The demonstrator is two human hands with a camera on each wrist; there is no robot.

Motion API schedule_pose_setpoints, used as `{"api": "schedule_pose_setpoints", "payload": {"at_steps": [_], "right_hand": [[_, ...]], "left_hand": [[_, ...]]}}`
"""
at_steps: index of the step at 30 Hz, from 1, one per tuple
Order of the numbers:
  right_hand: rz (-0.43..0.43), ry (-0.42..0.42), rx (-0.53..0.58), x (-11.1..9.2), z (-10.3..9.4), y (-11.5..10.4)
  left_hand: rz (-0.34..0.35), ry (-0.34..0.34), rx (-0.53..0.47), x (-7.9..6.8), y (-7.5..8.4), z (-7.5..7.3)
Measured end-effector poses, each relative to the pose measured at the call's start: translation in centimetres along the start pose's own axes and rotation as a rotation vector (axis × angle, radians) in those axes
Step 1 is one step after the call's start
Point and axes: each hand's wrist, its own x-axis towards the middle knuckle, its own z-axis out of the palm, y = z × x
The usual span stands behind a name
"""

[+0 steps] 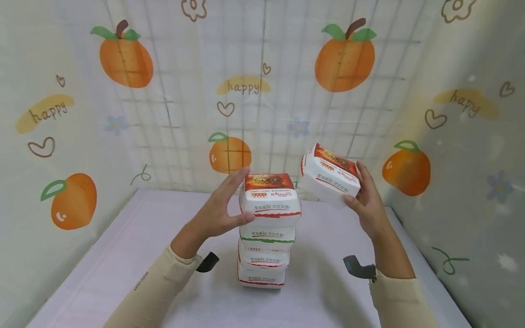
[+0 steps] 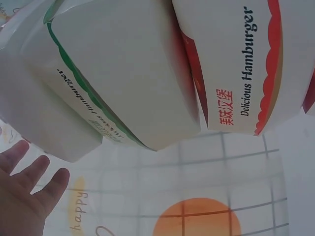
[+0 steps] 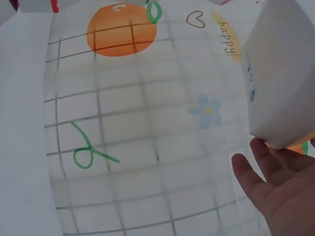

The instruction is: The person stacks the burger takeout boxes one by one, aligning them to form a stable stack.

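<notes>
A stack of several white hamburger boxes stands upright in the middle of the table. Its top box (image 1: 270, 200) has a burger picture on the lid and a red wavy edge; below it comes a green-edged box (image 1: 267, 235), with red-edged ones underneath. My left hand (image 1: 219, 209) is at the left side of the top box, thumb at its front corner; in the left wrist view its fingers (image 2: 48, 189) stretch out straight beside the stack. Up to the right, my right hand (image 1: 367, 205) grips another burger-printed box (image 1: 330, 175) by its right end, holding it tilted in the air.
The stack stands on a pale table (image 1: 197, 296). Close behind and at both sides hangs a white curtain (image 1: 184, 136) printed with oranges and hearts, with a grid showing through at the back. A dark strap piece (image 1: 208, 262) juts from the left sleeve.
</notes>
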Motion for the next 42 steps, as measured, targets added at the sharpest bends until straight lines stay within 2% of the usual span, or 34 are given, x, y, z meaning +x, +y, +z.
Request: {"api": "schedule_pose_setpoints", "payload": {"at_steps": [11,18,27,37,42], "right_hand": [[-0.037,-0.034,0.022,1.1,0.8,-1.3],[-0.084,-0.094,0.064,1.7,1.9,-2.3],[-0.154,-0.162,0.03,2.5,3.2,-3.1],[-0.17,-0.226,0.035,2.9,4.5,-4.2],[-0.151,-0.244,-0.005,3.0,5.3,-4.4]], "left_hand": [[0.003,-0.002,-0.01,0.0,0.4,-0.1],[0.001,0.008,-0.005,0.2,0.7,-0.2],[0.036,0.025,0.001,0.5,0.9,-0.3],[0.037,0.015,-0.027,0.8,1.4,-0.2],[0.058,0.025,-0.036,1.2,1.6,-0.2]]}}
